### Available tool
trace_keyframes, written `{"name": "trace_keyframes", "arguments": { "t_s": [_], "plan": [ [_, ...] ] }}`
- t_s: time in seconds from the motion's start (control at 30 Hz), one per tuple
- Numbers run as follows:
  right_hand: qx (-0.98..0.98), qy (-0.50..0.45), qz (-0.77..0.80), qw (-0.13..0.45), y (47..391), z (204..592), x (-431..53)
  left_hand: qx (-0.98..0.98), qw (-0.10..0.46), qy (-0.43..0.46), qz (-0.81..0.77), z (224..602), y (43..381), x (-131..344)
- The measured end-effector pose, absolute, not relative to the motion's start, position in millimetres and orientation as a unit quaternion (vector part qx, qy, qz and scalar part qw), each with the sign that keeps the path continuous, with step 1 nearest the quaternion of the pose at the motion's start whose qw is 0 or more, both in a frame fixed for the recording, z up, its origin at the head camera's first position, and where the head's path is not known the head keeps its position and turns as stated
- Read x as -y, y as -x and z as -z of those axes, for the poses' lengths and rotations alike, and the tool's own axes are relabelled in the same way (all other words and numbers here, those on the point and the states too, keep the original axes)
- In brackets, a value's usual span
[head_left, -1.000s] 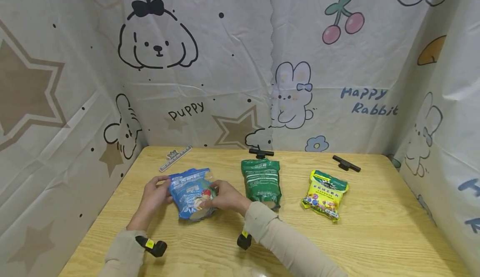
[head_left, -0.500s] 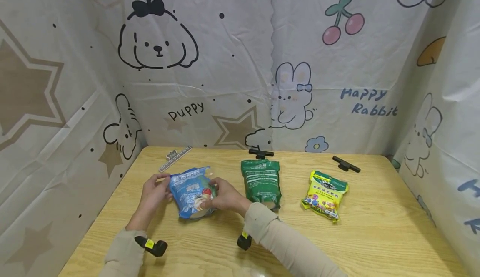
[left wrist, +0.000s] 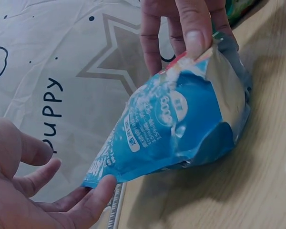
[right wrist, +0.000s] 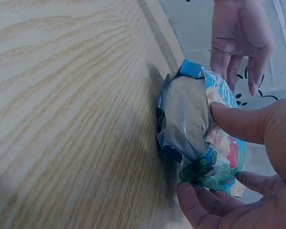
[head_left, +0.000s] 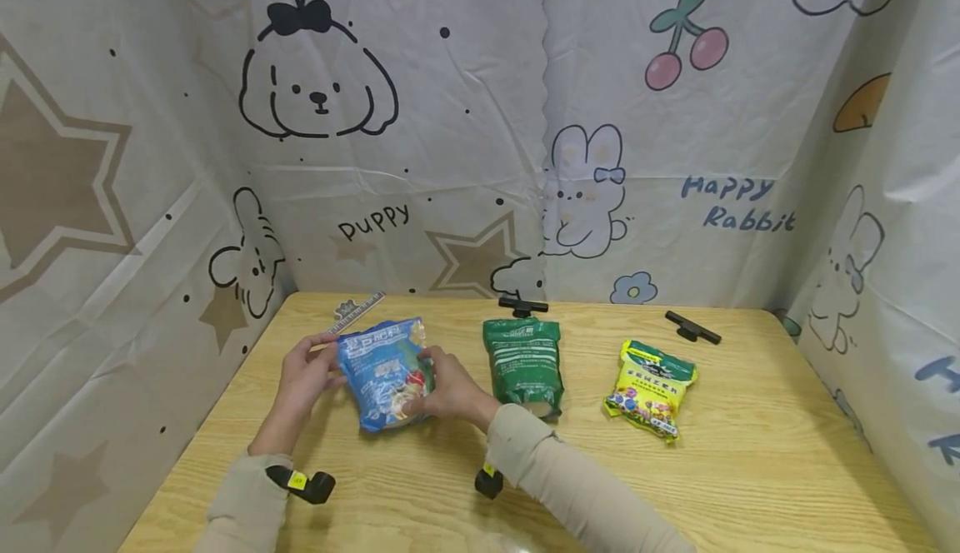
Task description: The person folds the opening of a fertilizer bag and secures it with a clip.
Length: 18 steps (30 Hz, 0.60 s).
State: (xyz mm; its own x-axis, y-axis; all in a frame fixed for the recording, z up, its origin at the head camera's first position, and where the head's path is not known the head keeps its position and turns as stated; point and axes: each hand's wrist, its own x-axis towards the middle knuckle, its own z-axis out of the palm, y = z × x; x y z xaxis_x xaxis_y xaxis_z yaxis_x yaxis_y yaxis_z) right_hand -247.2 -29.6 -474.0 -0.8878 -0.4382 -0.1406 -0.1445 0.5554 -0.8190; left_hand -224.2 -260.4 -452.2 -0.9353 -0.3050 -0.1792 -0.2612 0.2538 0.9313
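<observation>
A filled blue plastic bag [head_left: 386, 374] with food pictures sits at the left of the table, tilted. My right hand [head_left: 450, 386] grips its right side. In the right wrist view, the thumb [right wrist: 240, 121] presses the front of the bag [right wrist: 186, 119] while the other fingers curl round its side. My left hand [head_left: 306, 374] is at the upper left corner; its lower fingertips [left wrist: 106, 186] touch that corner in the left wrist view, with thumb and forefinger spread off it. Whether the bag's base touches the table cannot be told.
A green bag [head_left: 522, 366] stands right of my right hand, and a yellow-green bag [head_left: 651, 391] lies farther right. Black clips [head_left: 522, 306] and a piano-key ruler clip [head_left: 356, 311] lie behind them. Printed cloth walls [head_left: 480, 120] enclose the wooden table [head_left: 750, 453].
The blue bag has shifted slightly away from me and its top edge has risen. My left hand has moved up a little with it. The right hand keeps its grip.
</observation>
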Motion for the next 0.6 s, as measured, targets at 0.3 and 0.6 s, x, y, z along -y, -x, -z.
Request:
{"name": "trace_keyframes", "arguments": {
  "t_s": [0.3, 0.6],
  "plan": [
    [-0.874, 0.171, 0.433, 0.137, 244, 473, 36, 0.778, 0.038, -0.167, 0.605, 442, 223, 260],
    [-0.883, 0.166, 0.424, 0.113, 241, 473, 40, 0.778, 0.063, -0.164, 0.603, 436, 223, 257]
  ]
}}
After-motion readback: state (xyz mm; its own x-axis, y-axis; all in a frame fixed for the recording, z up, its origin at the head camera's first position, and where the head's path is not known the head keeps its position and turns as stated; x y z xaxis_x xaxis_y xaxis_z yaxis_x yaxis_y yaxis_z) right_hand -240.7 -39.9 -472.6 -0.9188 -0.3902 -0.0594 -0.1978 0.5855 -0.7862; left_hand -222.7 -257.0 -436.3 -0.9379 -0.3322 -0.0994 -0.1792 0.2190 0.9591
